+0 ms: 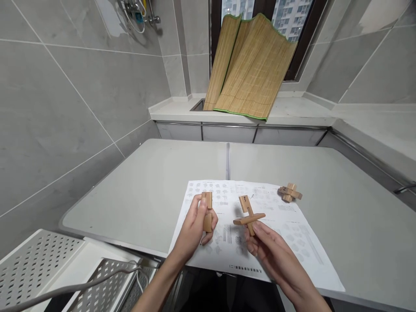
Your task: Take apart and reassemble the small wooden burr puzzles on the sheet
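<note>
My left hand point(197, 223) is closed around a notched wooden puzzle piece point(208, 224), its upper end showing above the thumb. Between the fingers of my right hand point(271, 242) are two wooden puzzle pieces joined crosswise point(249, 218); a dark number, seemingly 3, marks the upright one. Both hands are above a large printed sheet point(234, 255) with rows of small figures. An assembled wooden burr puzzle point(290, 192) marked 2 rests at the sheet's upper right edge, apart from my hands.
The sheet lies on a pale folding table point(146, 186) with a seam down its middle. At lower left stands a white perforated rack point(42, 255) with a grey cable point(84, 286). A bamboo mat point(253, 69) leans against the window behind the counter point(292, 110).
</note>
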`<state>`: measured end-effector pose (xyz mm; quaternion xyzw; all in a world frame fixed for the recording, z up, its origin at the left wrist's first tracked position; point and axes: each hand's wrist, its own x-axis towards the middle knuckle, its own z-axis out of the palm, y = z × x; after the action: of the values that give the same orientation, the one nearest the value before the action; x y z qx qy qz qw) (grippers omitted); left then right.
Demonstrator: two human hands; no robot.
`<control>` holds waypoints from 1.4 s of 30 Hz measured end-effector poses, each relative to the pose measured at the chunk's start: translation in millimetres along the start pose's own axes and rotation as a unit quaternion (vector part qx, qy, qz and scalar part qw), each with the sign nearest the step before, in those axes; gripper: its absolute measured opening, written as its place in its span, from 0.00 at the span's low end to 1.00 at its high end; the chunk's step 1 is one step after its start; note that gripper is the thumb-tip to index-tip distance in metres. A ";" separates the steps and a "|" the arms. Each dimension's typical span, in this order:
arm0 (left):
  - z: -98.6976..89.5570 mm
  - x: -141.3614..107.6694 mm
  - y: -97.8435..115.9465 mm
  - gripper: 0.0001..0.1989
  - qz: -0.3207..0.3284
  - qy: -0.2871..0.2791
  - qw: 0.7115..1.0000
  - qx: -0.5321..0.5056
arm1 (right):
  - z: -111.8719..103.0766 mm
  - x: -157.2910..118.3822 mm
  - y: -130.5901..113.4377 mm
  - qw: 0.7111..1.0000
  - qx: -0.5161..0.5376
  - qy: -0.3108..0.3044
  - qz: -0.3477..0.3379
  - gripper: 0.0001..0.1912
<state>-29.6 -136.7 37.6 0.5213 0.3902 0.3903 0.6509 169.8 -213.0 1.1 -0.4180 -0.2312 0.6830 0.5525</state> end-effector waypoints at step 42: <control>8.9 -17.7 -27.2 0.25 -0.028 -0.064 0.997 0.013 | 22.1 0.5 33.8 0.986 0.058 -0.150 0.048 0.21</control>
<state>-25.7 -160.4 14.0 0.5424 0.3672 0.3323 0.6786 132.6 -218.9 -13.3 -0.2884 -0.2514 0.7758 0.5017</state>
